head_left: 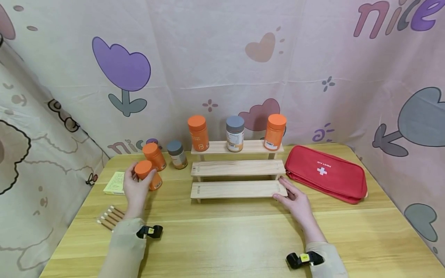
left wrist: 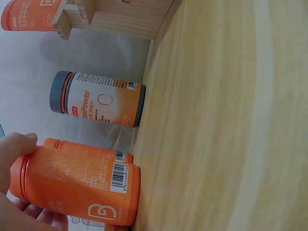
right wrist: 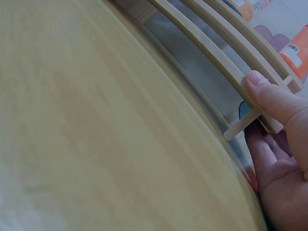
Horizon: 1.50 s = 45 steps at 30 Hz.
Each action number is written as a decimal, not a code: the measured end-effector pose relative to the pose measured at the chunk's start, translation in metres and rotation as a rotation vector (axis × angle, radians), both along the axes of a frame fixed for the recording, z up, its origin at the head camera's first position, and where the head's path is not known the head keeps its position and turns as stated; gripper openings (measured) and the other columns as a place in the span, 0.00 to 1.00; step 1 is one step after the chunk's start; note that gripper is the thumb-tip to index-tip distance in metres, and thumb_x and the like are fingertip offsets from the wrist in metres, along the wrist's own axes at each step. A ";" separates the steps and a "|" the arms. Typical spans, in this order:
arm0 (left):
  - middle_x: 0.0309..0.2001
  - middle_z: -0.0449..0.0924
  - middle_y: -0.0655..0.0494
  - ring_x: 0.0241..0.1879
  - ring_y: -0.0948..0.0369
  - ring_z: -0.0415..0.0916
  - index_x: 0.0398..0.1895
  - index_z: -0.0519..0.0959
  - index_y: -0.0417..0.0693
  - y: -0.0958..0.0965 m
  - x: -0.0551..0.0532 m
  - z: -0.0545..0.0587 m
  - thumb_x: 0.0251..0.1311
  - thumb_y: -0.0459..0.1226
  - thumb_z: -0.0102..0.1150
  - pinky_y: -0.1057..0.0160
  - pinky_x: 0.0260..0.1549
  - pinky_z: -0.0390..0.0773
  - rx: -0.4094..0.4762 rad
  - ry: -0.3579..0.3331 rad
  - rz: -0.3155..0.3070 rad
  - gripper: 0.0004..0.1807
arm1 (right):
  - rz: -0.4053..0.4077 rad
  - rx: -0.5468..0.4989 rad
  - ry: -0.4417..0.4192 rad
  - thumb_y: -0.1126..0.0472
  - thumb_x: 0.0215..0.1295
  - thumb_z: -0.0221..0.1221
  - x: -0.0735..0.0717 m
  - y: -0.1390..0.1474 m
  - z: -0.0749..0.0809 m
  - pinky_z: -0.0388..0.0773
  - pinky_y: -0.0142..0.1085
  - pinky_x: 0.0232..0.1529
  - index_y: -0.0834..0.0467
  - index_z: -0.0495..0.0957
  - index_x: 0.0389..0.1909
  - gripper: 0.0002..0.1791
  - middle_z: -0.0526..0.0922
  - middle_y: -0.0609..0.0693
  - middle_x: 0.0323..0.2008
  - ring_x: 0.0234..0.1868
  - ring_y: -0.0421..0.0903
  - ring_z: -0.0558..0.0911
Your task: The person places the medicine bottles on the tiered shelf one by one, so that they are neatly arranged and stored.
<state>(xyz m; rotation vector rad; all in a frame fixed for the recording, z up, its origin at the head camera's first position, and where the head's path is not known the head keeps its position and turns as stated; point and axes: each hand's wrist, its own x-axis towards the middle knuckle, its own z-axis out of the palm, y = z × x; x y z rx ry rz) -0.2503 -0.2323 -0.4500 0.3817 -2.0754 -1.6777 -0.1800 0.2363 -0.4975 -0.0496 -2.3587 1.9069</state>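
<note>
My left hand (head_left: 136, 189) grips an orange bottle (head_left: 155, 180) near its cap, thumb on one side and fingers on the other. In the left wrist view this orange bottle (left wrist: 82, 185) stands upright on the table, overlapping a second orange bottle (head_left: 154, 156) behind it. A grey-capped bottle (head_left: 178, 155) stands to their right. My right hand (head_left: 295, 200) holds the right end of the lowest step of a three-tier wooden rack (head_left: 238, 189); in the right wrist view the thumb lies on the step (right wrist: 226, 72) and the fingers curl beneath.
On the rack's top tier stand an orange bottle (head_left: 198, 133), a grey-capped bottle (head_left: 235, 133) and another orange bottle (head_left: 275, 132). A red first aid pouch (head_left: 326, 173) lies right of the rack. Left are a yellow notepad (head_left: 114, 183) and a pack of cotton swabs (head_left: 110, 217).
</note>
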 end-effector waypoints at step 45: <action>0.55 0.74 0.50 0.53 0.58 0.72 0.60 0.72 0.41 0.102 0.000 0.074 0.48 0.32 0.73 0.65 0.56 0.72 -0.060 0.162 -0.489 0.33 | 0.000 0.002 0.012 0.58 0.54 0.70 0.001 -0.001 0.001 0.62 0.19 0.58 0.59 0.69 0.65 0.36 0.63 0.51 0.69 0.69 0.49 0.61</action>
